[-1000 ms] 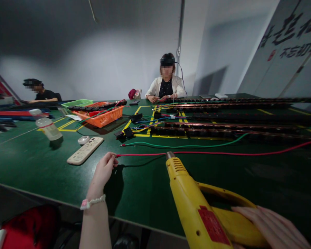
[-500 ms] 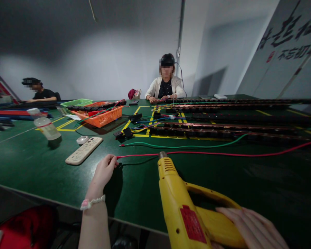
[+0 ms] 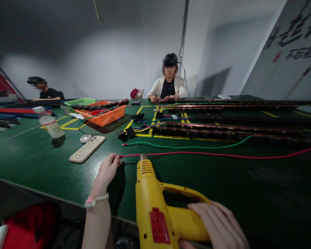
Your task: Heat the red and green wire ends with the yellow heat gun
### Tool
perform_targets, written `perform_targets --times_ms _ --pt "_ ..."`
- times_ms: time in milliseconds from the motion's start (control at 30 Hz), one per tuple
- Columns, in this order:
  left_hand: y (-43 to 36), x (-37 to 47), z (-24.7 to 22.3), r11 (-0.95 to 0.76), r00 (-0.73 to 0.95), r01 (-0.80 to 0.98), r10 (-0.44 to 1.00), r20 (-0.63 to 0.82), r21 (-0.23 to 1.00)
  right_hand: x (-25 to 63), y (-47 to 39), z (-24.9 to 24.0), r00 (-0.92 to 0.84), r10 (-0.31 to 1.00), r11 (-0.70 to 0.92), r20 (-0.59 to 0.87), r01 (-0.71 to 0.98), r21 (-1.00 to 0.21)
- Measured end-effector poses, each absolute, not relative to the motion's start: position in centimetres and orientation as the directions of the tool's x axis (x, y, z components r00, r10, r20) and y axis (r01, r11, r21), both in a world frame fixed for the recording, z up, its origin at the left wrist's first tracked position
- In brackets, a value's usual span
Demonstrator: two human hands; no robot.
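Observation:
Between the fingertips of my left hand (image 3: 110,169) is the end of a red wire (image 3: 197,153), held just over the green table (image 3: 80,180). The wire runs off to the right edge of the view. My right hand (image 3: 219,224) wraps round the handle of a yellow heat gun (image 3: 151,193). Its metal nozzle points away from me and sits close to the red wire, a short way right of my left fingers; whether they touch I cannot tell. A green wire (image 3: 186,147) with a small terminal at its end lies just beyond.
Long black strips with wires (image 3: 223,133) stretch across the table's right side. At the left are a phone (image 3: 87,149), a small white round object (image 3: 85,138), a bottle (image 3: 50,124) and an orange basket (image 3: 103,117). A co-worker (image 3: 168,86) sits opposite; another person (image 3: 48,92) is far left.
My right hand has brought the heat gun leftward along the red wire, nearer my left fingers. My left hand still pinches the wire end. The whole view has shifted slightly.

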State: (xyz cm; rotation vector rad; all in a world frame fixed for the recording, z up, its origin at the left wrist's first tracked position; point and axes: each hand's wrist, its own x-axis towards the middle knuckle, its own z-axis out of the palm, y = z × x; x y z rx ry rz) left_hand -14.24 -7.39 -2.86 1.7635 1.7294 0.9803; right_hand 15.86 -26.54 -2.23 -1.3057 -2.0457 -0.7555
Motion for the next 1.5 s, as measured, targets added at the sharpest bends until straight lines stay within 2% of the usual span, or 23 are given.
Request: perform_targets --times_ms 367,767,1000,1100,1233,1500 --pt "-7.6 -14.0 -2.4 -0.095 -0.051 0.702 0.982 0.183 0.705 11.8 -25.1 -1.5 -0.218 0.606 0.426 0.765 0.901 -0.081" --pt "-7.8 -13.9 -2.0 -0.108 -0.044 0.726 0.978 0.203 0.679 11.1 -25.3 -1.5 -0.191 0.620 0.443 0.761 0.886 -0.138" --pt "-7.5 -14.2 -2.7 -0.124 -0.046 0.672 0.977 0.208 0.730 12.0 -24.9 -0.8 -0.148 0.651 0.428 0.744 0.882 -0.199" --pt "-7.3 -14.4 -3.2 -0.134 -0.033 0.625 0.980 0.198 0.769 13.1 -25.1 -1.3 -0.167 0.683 0.397 0.711 0.902 -0.169" --pt "-7.2 -14.5 -3.3 -0.139 -0.032 0.597 0.980 0.197 0.790 15.1 -25.7 -2.1 -0.210 0.729 0.334 0.651 0.940 -0.070" --pt "-7.3 -14.3 -3.1 -0.132 -0.047 0.591 0.979 0.198 0.796 19.4 -26.7 -3.1 -0.227 0.700 0.261 0.678 0.964 0.053"
